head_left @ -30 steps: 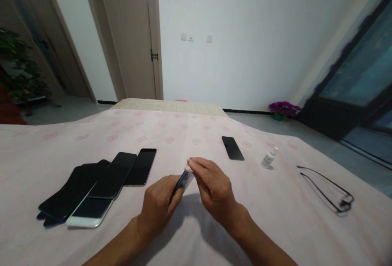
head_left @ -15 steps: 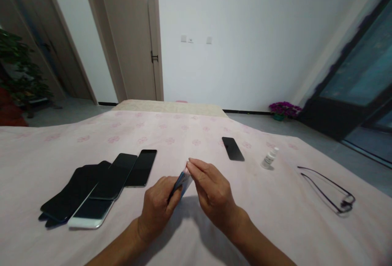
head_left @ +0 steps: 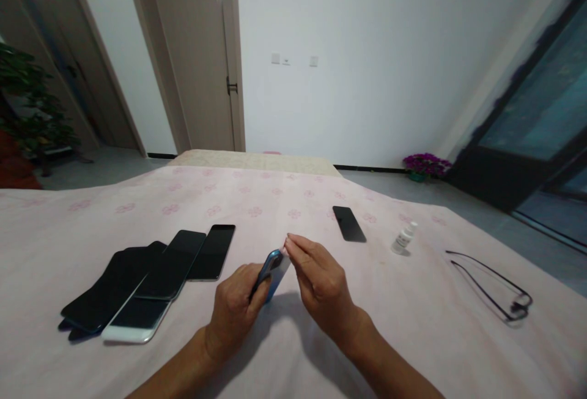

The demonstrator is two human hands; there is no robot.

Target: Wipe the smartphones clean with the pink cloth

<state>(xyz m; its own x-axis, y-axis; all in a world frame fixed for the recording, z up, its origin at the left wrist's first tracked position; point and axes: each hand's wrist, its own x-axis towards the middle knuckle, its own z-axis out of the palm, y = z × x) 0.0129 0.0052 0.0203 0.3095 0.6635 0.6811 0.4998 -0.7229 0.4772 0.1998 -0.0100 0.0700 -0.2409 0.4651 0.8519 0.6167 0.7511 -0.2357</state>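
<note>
My left hand [head_left: 236,310] grips a blue-edged phone [head_left: 272,270], held tilted on edge above the pink bedsheet [head_left: 293,325]. My right hand [head_left: 321,286] pinches a small pale cloth [head_left: 285,255] against the phone's upper end with its fingertips. The cloth is mostly hidden by my fingers. A row of several dark phones [head_left: 174,264] lies overlapped to the left, with a white-edged phone [head_left: 135,319] at the front.
A single black phone [head_left: 349,223] lies further back on the right. Beside it a small white bottle [head_left: 403,238] lies on its side. Black-framed glasses [head_left: 498,286] rest at the right. A door, a plant and purple flowers stand beyond the bed.
The phone has tipped a little, showing more of its blue edge. My right fingertips have shifted slightly right along its top. Everything on the sheet stays put.
</note>
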